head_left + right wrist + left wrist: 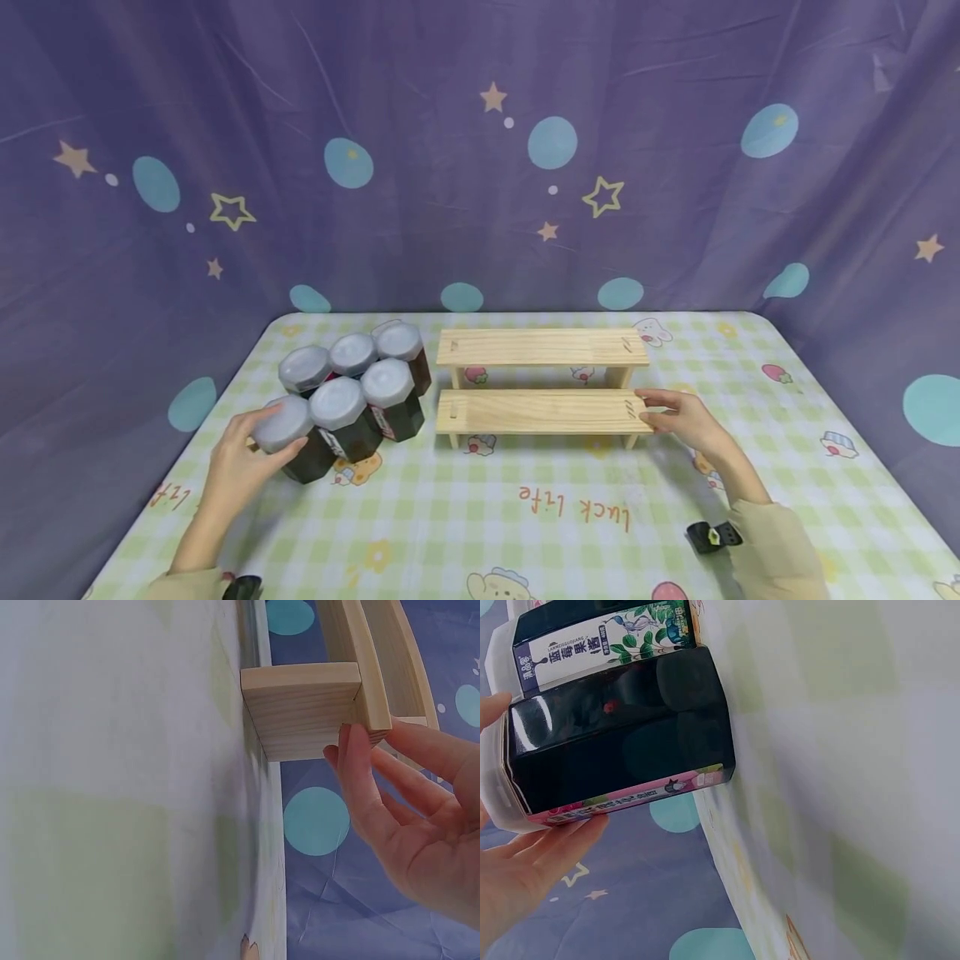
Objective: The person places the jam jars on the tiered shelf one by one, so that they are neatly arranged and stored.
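Observation:
My left hand (236,462) is around the white lid of the nearest-left jam jar (313,460), thumb on one side and fingers on the other. In the left wrist view this jar (622,727) is dark and many-sided with a pink label strip, standing at the table surface. At the right end of a two-step wooden stand (540,412), my right hand (692,423) pinches the lower board. Close up in the right wrist view, thumb and fingers (360,780) lie above and below the board's end (375,705).
Several more white-lidded jam jars (352,425) stand tightly grouped beside the held one, left of the stand. The upper board (540,347) is behind the lower one. A checked cloth (450,533) covers the table; a purple curtain (450,208) closes off the back and sides.

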Tool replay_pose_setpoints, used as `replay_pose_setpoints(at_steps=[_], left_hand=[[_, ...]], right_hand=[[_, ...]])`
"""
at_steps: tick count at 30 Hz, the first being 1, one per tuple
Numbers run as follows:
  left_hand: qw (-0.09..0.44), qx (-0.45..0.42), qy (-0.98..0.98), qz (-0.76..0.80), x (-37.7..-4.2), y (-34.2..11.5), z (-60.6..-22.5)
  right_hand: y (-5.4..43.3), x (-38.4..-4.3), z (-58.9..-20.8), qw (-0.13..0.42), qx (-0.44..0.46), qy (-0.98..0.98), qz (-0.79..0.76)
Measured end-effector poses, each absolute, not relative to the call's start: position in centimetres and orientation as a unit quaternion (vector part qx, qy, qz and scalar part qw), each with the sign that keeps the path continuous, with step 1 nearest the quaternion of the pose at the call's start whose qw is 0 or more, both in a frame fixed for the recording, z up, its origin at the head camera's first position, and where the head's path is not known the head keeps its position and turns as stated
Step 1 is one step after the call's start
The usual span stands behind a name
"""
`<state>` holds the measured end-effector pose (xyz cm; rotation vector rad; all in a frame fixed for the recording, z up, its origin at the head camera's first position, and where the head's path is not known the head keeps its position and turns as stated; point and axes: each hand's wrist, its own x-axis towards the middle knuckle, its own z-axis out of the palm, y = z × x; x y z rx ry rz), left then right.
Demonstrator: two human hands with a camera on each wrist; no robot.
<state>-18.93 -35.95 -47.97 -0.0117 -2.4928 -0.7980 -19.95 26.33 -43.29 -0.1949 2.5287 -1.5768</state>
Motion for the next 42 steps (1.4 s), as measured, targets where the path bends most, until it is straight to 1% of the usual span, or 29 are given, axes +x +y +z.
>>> replay_pose_setpoints(at_steps=[2,6,10,13,15,16,17,19,20,22,24,26,29,35,40,42], left_hand=[[0.271,0.003,-0.918,-0.290,-19.2,-36.2,-48.3],[0.267,0.002,-0.913,-0.310,-19.3,-36.3,-48.0],[0.286,0.007,-0.915,-0.285,-19.5,-36.4,-48.4],[0.278,0.012,-0.916,-0.290,-18.6,-35.0,-46.6],[0.261,0.017,-0.915,-0.306,-17.3,-33.2,-44.0],[0.260,0.013,-0.913,-0.312,-17.3,-33.2,-43.8],[0.259,0.015,-0.913,-0.314,-17.5,-33.3,-43.9],[0.280,0.013,-0.913,-0.297,-18.3,-34.5,-45.3],[0.273,0.014,-0.911,-0.308,-18.4,-34.6,-45.1],[0.282,0.002,-0.908,-0.311,-19.4,-36.2,-46.7],[0.281,-0.002,-0.907,-0.313,-19.4,-36.3,-46.2],[0.278,-0.003,-0.909,-0.310,-19.1,-35.9,-45.2],[0.290,-0.008,-0.910,-0.297,-18.7,-35.3,-43.8],[0.280,-0.021,-0.899,-0.336,-16.3,-32.6,-38.7],[0.272,-0.027,-0.914,-0.300,-14.9,-30.9,-35.0],[0.272,-0.030,-0.919,-0.285,-14.7,-30.8,-34.1]], right_hand=[[26.3,-20.0,-43.3,0.079,-0.062,0.843,-0.529],[26.2,-20.0,-43.4,0.080,-0.057,0.841,-0.531],[26.1,-20.0,-43.3,0.081,-0.050,0.842,-0.531],[26.0,-20.1,-43.2,0.082,-0.044,0.844,-0.528],[26.0,-20.1,-43.2,0.081,-0.043,0.846,-0.526],[26.0,-20.1,-43.3,0.080,-0.044,0.846,-0.525],[26.1,-20.1,-43.3,0.079,-0.044,0.846,-0.525],[26.1,-20.1,-43.3,0.078,-0.046,0.845,-0.526],[26.1,-20.1,-43.3,0.078,-0.047,0.845,-0.527],[26.1,-20.1,-43.3,0.078,-0.047,0.844,-0.528],[26.1,-20.1,-43.3,0.078,-0.046,0.845,-0.528],[26.1,-20.1,-43.3,0.079,-0.043,0.844,-0.529],[26.0,-20.1,-43.2,0.080,-0.039,0.843,-0.531],[26.0,-20.0,-43.2,0.079,-0.036,0.845,-0.527],[26.0,-19.9,-43.2,0.079,-0.037,0.843,-0.531],[26.0,-19.9,-43.1,0.079,-0.035,0.841,-0.534]])
